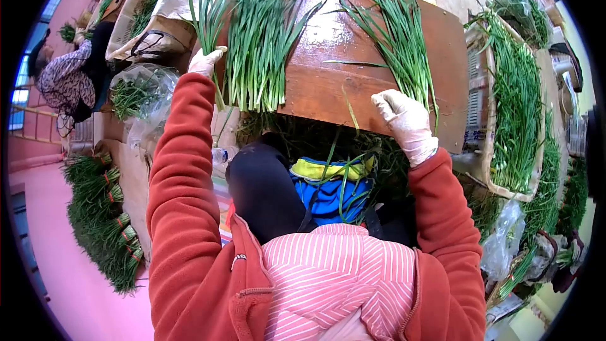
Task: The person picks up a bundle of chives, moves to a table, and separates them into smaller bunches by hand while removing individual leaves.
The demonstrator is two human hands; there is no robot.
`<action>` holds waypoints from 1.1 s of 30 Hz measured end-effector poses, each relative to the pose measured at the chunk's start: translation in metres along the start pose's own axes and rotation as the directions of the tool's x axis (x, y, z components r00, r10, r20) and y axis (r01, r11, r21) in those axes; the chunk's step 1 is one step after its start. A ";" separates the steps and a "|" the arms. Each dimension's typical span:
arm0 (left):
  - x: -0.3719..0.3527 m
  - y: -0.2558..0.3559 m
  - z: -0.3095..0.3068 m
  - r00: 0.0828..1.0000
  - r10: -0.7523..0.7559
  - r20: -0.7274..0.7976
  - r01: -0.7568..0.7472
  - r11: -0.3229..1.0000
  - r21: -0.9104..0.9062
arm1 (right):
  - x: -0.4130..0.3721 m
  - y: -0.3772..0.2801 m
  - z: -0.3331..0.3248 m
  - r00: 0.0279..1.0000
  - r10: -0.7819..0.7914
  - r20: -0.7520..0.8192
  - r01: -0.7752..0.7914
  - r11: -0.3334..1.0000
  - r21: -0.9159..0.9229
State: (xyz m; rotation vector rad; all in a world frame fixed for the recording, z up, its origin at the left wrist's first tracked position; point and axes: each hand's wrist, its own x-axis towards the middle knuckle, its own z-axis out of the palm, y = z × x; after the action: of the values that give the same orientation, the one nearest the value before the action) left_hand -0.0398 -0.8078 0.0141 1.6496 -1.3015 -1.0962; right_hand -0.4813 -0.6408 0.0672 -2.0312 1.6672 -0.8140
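My left hand (207, 62), in a white glove, is closed around a small bunch of garlic chives (209, 20) at the left edge of a brown wooden board (328, 88). Beside it on the board lies a wide pile of garlic chives (259, 44), pale stem ends toward me. Another pile of chives (404, 38) lies on the right side. My right hand (404, 123), also gloved, is at the board's front edge just below that pile, fingers curled; whatever they hold is hidden. A loose chive blade (350, 112) hangs over the front edge to its left.
A long basket of chives (514, 107) stands at the right. Tied chive bundles (104, 215) lie on the floor at the left, near a plastic bag of greens (142, 91). Another person (66, 79) sits at the far left. Blue and yellow cloth (331, 189) lies between my legs.
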 end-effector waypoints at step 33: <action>-0.158 0.130 0.222 0.862 -0.064 0.502 0.312 0.848 -0.428 | 0.026 0.038 0.009 0.741 0.671 -0.022 -0.659 0.719 -0.222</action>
State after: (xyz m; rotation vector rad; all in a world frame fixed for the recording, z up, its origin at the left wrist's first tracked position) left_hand -0.3090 -0.6901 0.0836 1.1690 -1.0093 -1.8746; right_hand -0.5006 -0.6751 0.0412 -1.3459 2.3092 -0.3129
